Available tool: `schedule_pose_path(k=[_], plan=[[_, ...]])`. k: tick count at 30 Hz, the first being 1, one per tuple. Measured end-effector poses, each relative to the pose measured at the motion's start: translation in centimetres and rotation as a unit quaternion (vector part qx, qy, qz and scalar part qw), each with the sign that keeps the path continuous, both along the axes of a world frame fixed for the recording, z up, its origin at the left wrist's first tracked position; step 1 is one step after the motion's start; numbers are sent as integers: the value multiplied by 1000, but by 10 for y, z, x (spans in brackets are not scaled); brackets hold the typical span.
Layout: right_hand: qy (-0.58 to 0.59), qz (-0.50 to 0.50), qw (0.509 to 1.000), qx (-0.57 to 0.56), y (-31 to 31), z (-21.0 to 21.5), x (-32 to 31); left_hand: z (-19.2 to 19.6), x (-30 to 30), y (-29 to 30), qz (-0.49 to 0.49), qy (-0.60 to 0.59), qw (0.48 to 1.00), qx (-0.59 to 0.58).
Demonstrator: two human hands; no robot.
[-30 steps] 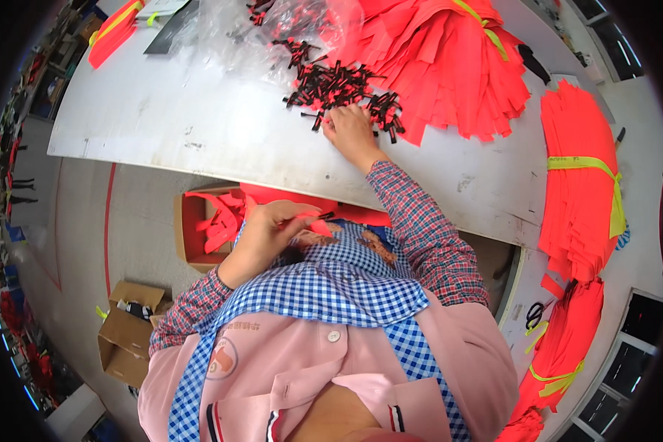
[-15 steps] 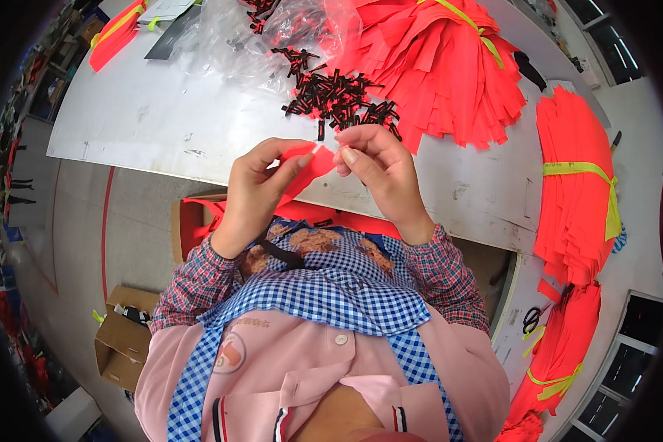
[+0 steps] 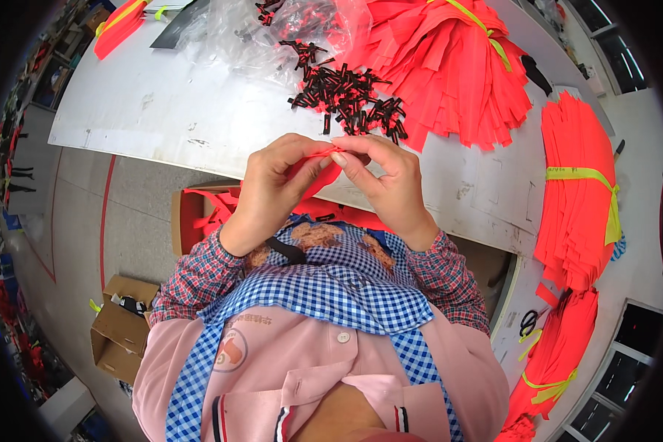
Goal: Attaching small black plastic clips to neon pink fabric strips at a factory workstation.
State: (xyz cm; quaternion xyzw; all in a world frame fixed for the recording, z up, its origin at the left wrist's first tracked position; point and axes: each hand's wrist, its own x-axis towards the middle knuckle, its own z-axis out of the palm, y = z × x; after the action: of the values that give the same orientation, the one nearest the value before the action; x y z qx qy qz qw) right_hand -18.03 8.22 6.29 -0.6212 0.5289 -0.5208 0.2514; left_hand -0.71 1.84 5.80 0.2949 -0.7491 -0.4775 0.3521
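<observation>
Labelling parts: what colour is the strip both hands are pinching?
Bright orange-red strip, pinched between left hand and right hand; head view shows it best.

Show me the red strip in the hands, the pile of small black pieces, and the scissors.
red strip [image 3: 323, 175], head view, on the part hanging between the hands
pile of small black pieces [image 3: 346, 99], head view, middle of the heap
scissors [image 3: 527, 322], head view, on the black handles

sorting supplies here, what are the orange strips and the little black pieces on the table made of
The orange strips look like thin matte fabric or non-woven ribbon: they fan out, flop and bend softly, as does the one between the left hand and right hand. The black pieces look like short hard plastic tubes, slightly shiny; uncertain.
</observation>
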Motion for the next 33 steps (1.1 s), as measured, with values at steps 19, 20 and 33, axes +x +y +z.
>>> schedule_pose_path(k=[19,20,33], plan=[[-354,184,904,154,-3,-12,-1,9,9,-13,-129,258,862,416],[-353,182,903,162,-3,-12,-2,9,11,-14,-128,255,862,419],[-396,242,855,231,-1,-21,-4,11,16,-13,-213,171,865,422]])
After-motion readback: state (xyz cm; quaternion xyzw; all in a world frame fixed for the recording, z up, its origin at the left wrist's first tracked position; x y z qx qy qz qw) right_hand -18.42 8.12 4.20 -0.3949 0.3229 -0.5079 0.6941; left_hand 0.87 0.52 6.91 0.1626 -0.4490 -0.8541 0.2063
